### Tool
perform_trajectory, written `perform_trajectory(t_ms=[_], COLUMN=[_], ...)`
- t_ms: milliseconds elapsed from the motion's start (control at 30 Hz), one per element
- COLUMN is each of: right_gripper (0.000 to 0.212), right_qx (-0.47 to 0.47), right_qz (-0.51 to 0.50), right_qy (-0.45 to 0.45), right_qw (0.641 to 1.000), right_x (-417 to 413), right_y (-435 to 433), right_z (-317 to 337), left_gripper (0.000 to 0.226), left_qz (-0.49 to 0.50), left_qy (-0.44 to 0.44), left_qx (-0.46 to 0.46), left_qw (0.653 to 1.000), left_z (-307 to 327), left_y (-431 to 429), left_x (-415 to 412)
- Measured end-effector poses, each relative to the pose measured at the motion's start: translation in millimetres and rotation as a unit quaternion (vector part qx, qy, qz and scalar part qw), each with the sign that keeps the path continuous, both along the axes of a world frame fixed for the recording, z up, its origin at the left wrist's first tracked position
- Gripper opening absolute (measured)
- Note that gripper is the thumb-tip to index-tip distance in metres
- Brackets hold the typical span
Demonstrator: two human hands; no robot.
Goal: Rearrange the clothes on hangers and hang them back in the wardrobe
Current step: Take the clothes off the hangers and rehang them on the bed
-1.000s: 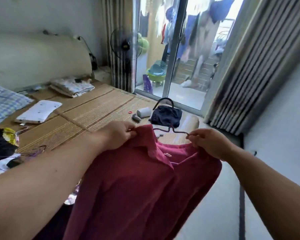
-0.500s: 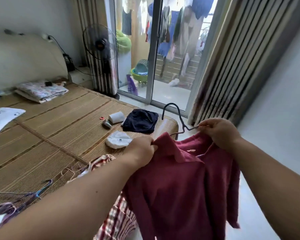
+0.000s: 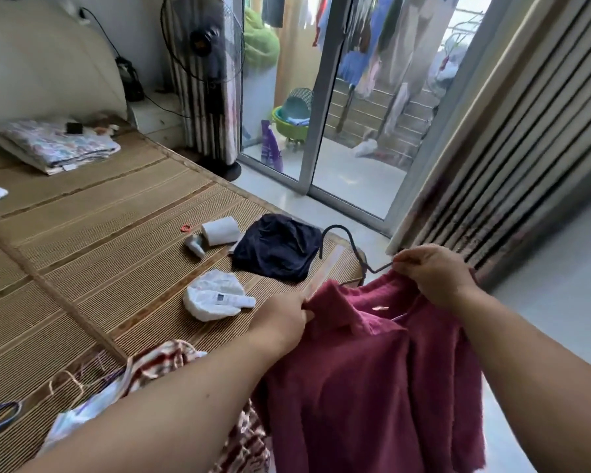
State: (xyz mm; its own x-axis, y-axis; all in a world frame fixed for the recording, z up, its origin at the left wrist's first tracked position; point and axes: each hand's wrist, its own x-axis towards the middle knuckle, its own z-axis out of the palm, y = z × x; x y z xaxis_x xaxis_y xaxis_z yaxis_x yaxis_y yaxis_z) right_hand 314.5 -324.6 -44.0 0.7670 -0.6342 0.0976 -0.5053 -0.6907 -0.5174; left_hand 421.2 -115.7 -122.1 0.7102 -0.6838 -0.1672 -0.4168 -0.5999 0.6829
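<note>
Mid-task, early by my judgement: one garment, a maroon fleecy collared shirt, is being fitted onto a dark thin wire hanger, and nothing here shows it hung up yet; no wardrobe is in view. The shirt is held up in the air off the foot corner of the bed with the woven bamboo mat, with its body hanging down below both hands. The left hand has its fingers curled and pinches the collar edge on that side. The right hand is closed too, thumb and forefinger nipping the hanger wire where it meets the shirt's other shoulder. The hook sticks up and away, clear of the cloth. Whether the hanger's arms sit fully inside both shoulders I cannot tell, as the collar hides them. The shirt looks thick and nappy, collar flopped open, a small label showing inside the neck, the hem ragged-looking at the bottom. Still to do, likely: a crumpled navy blue garment lies on the mat, a red-and-white checked garment sits at the bed edge, and a blue wire hanger is spare at the near corner.
</note>
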Motion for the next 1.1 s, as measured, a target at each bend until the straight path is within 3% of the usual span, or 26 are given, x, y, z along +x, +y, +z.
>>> perform_trajectory(t_ms=[233, 467, 667, 833, 1000, 1100], right_gripper=[0.005, 0.01, 0.011, 0.011, 0.018, 0.028], right_qx=[0.045, 0.028, 0.034, 0.068, 0.03, 0.045], right_qz=[0.072, 0.224, 0.314, 0.332, 0.374, 0.369], right_qy=[0.044, 0.094, 0.167, 0.18, 0.206, 0.224], right_qw=[0.995, 0.97, 0.934, 0.923, 0.904, 0.901], right_x=[131, 268, 382, 445, 480, 485], right_y=[-45, -67, -83, -72, -53, -37], right_z=[-29, -82, -172, -255, -307, -314], left_gripper=[0.011, 0.014, 0.024, 0.021, 0.027, 0.028], left_qz=[0.079, 0.187, 0.315, 0.391, 0.394, 0.394], left_qy=[0.012, 0.023, 0.08, 0.112, 0.051, 0.006], left_qx=[0.053, 0.111, 0.171, 0.227, 0.319, 0.293], left_qw=[0.995, 0.976, 0.93, 0.885, 0.86, 0.871], left_z=[-27, -79, -142, -203, -235, -235], left_y=[-27, -41, -52, -51, -49, -38], left_x=[100, 194, 267, 316, 337, 336])
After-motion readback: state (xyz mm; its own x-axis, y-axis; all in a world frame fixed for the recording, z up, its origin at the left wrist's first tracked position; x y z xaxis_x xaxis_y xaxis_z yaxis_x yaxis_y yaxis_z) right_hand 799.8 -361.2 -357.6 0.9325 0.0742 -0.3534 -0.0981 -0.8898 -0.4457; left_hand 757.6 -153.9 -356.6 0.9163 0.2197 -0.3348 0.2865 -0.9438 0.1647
